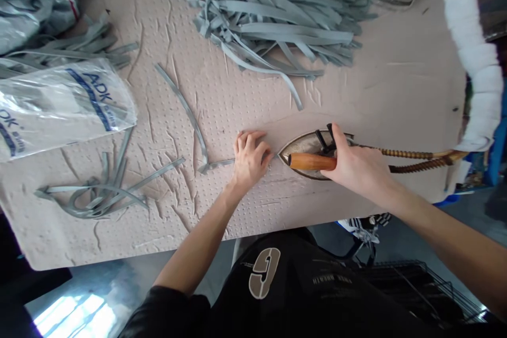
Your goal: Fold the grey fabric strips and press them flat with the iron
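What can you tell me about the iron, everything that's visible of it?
The iron has a worn, metallic-looking body with a pointed tip, black fittings on top and an orange-brown, wood-like handle. It appears to sit flat on the table, tip toward the left hand; its underside is hidden. The right hand grips the handle. Two brown, ridged lines run off rightward behind it.

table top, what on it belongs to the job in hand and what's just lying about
Seems part of the job:
iron, gripped in the right hand
grey strip, under the left hand
big pile of similar strips, probably
curled strips, probably

Seems just lying about:
printed plastic bag
crumpled silvery bag with a red stripe
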Demonstrator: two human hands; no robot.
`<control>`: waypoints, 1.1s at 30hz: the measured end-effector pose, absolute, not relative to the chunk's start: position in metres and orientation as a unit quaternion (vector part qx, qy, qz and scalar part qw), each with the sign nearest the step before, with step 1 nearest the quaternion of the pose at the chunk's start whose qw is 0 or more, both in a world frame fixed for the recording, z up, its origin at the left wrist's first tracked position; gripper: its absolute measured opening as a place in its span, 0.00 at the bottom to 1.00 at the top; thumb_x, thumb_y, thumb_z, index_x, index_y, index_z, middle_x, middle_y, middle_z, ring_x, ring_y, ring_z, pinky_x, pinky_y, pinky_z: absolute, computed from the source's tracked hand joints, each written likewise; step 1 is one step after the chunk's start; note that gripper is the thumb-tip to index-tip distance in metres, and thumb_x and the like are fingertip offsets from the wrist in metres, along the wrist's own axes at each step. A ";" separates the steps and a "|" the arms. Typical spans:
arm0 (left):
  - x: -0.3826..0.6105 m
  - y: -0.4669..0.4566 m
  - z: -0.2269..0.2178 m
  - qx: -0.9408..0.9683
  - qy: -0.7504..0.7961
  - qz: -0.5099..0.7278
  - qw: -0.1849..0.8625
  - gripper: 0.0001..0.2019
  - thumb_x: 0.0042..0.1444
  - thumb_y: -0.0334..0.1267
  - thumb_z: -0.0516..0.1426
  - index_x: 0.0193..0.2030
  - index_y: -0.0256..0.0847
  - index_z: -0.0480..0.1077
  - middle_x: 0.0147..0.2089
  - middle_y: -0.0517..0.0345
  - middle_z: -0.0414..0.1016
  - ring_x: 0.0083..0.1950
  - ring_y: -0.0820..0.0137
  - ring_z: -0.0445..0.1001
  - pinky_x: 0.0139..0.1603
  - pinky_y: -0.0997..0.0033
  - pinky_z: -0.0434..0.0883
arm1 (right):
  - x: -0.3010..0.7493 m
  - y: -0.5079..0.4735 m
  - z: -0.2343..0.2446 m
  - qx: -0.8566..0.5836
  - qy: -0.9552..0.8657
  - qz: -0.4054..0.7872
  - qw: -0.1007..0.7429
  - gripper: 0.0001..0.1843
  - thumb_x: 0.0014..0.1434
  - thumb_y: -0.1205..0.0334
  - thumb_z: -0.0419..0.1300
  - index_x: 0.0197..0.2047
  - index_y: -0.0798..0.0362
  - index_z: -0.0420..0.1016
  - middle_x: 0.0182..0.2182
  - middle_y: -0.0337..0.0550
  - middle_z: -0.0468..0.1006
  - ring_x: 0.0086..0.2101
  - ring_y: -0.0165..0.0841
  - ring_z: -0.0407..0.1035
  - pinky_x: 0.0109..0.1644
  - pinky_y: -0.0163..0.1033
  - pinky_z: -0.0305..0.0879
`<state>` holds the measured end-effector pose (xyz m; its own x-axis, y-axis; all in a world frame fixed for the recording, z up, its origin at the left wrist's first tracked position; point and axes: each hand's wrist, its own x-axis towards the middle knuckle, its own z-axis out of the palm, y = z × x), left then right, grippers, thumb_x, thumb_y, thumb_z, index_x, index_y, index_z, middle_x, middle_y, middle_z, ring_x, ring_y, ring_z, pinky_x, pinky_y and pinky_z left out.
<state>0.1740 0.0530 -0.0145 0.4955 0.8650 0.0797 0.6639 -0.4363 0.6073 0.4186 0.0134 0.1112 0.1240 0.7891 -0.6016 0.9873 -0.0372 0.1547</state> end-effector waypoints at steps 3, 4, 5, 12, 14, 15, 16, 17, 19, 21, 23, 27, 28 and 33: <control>0.173 0.053 -0.016 0.820 0.470 0.197 0.261 0.03 0.61 0.38 0.63 0.37 0.44 0.73 0.60 0.49 0.73 0.65 0.53 0.65 0.72 0.38 0.57 | 0.417 0.017 0.113 0.696 0.626 -0.188 0.299 0.55 0.60 0.44 0.61 0.77 0.67 0.43 0.29 0.53 0.82 0.31 0.51 0.78 0.32 0.45 0.64; 0.173 0.053 -0.016 0.820 0.469 0.202 0.260 0.03 0.62 0.38 0.63 0.37 0.44 0.73 0.60 0.49 0.73 0.65 0.53 0.65 0.72 0.38 0.57 | 0.417 0.018 0.113 0.696 0.621 -0.191 0.305 0.55 0.60 0.44 0.61 0.77 0.66 0.42 0.30 0.53 0.82 0.32 0.51 0.78 0.33 0.45 0.64; 0.172 0.053 -0.017 0.820 0.467 0.207 0.258 0.03 0.62 0.37 0.62 0.37 0.44 0.73 0.60 0.49 0.73 0.65 0.54 0.65 0.72 0.37 0.57 | 0.416 0.019 0.113 0.696 0.618 -0.194 0.310 0.55 0.60 0.45 0.61 0.77 0.66 0.42 0.31 0.53 0.83 0.32 0.51 0.78 0.33 0.45 0.65; 0.155 0.055 -0.018 0.825 0.463 0.219 0.240 0.04 0.64 0.37 0.61 0.37 0.43 0.72 0.58 0.48 0.74 0.64 0.54 0.66 0.68 0.40 0.63 | 0.392 0.028 0.112 0.687 0.638 -0.196 0.289 0.53 0.60 0.45 0.61 0.77 0.64 0.44 0.31 0.53 0.83 0.33 0.49 0.78 0.34 0.45 0.65; 0.146 0.056 -0.017 0.826 0.467 0.211 0.233 0.04 0.64 0.37 0.60 0.37 0.43 0.72 0.58 0.48 0.74 0.63 0.54 0.67 0.67 0.41 0.64 | 0.385 0.031 0.111 0.680 0.648 -0.192 0.283 0.52 0.60 0.44 0.61 0.77 0.65 0.46 0.30 0.53 0.82 0.32 0.49 0.78 0.34 0.45 0.65; 0.141 0.056 -0.017 0.827 0.469 0.208 0.229 0.04 0.64 0.37 0.61 0.37 0.43 0.72 0.58 0.48 0.74 0.63 0.54 0.67 0.67 0.41 0.64 | 0.383 0.031 0.111 0.678 0.651 -0.191 0.283 0.52 0.60 0.44 0.61 0.76 0.65 0.46 0.30 0.53 0.82 0.32 0.49 0.78 0.34 0.45 0.65; 0.135 0.056 -0.016 0.828 0.471 0.206 0.222 0.04 0.64 0.37 0.61 0.37 0.43 0.72 0.58 0.48 0.75 0.63 0.54 0.67 0.67 0.41 0.64 | 0.381 0.032 0.111 0.677 0.652 -0.189 0.283 0.52 0.61 0.44 0.61 0.76 0.65 0.47 0.29 0.53 0.82 0.32 0.49 0.78 0.34 0.45 0.65; 0.129 0.056 -0.015 0.829 0.474 0.205 0.215 0.04 0.64 0.37 0.61 0.37 0.43 0.72 0.58 0.48 0.75 0.63 0.54 0.67 0.68 0.41 0.63 | 0.380 0.032 0.111 0.677 0.653 -0.186 0.283 0.51 0.61 0.44 0.61 0.76 0.65 0.47 0.30 0.53 0.82 0.32 0.49 0.78 0.34 0.45 0.66; 0.116 0.057 -0.014 0.829 0.482 0.201 0.201 0.04 0.65 0.37 0.60 0.37 0.44 0.72 0.57 0.49 0.75 0.62 0.54 0.67 0.69 0.41 0.62 | 0.379 0.032 0.112 0.677 0.656 -0.183 0.280 0.50 0.61 0.45 0.60 0.76 0.63 0.48 0.30 0.51 0.83 0.31 0.48 0.78 0.34 0.45 0.66; 0.103 0.057 -0.014 0.827 0.490 0.197 0.191 0.04 0.65 0.37 0.60 0.37 0.44 0.71 0.58 0.49 0.75 0.62 0.55 0.67 0.69 0.41 0.62 | 0.376 0.033 0.112 0.672 0.662 -0.182 0.276 0.49 0.61 0.46 0.60 0.76 0.63 0.49 0.31 0.50 0.83 0.31 0.47 0.78 0.34 0.44 0.65; 0.091 0.057 -0.013 0.826 0.496 0.197 0.183 0.04 0.65 0.38 0.60 0.37 0.44 0.72 0.57 0.49 0.75 0.62 0.54 0.67 0.68 0.41 0.62 | 0.369 0.036 0.112 0.665 0.670 -0.182 0.275 0.48 0.62 0.46 0.60 0.76 0.63 0.49 0.30 0.50 0.83 0.31 0.47 0.78 0.33 0.44 0.64; 0.071 0.057 -0.013 0.816 0.511 0.206 0.175 0.04 0.65 0.39 0.59 0.38 0.44 0.72 0.56 0.48 0.76 0.60 0.55 0.68 0.66 0.43 0.63 | 0.343 0.044 0.110 0.643 0.703 -0.166 0.253 0.49 0.63 0.43 0.57 0.75 0.66 0.51 0.29 0.53 0.82 0.29 0.46 0.77 0.31 0.42 0.62; 0.067 0.057 -0.014 0.812 0.517 0.207 0.175 0.04 0.65 0.39 0.59 0.38 0.44 0.72 0.55 0.48 0.76 0.60 0.55 0.68 0.65 0.44 0.63 | 0.336 0.046 0.110 0.636 0.714 -0.162 0.245 0.48 0.63 0.43 0.56 0.75 0.66 0.51 0.29 0.53 0.82 0.29 0.46 0.76 0.31 0.42 0.62; 0.053 0.054 -0.014 0.797 0.544 0.212 0.156 0.05 0.65 0.39 0.59 0.38 0.44 0.72 0.54 0.49 0.76 0.59 0.55 0.67 0.62 0.46 0.64 | 0.313 0.052 0.108 0.621 0.734 -0.152 0.227 0.48 0.63 0.43 0.55 0.75 0.67 0.51 0.27 0.53 0.81 0.28 0.45 0.76 0.31 0.41 0.61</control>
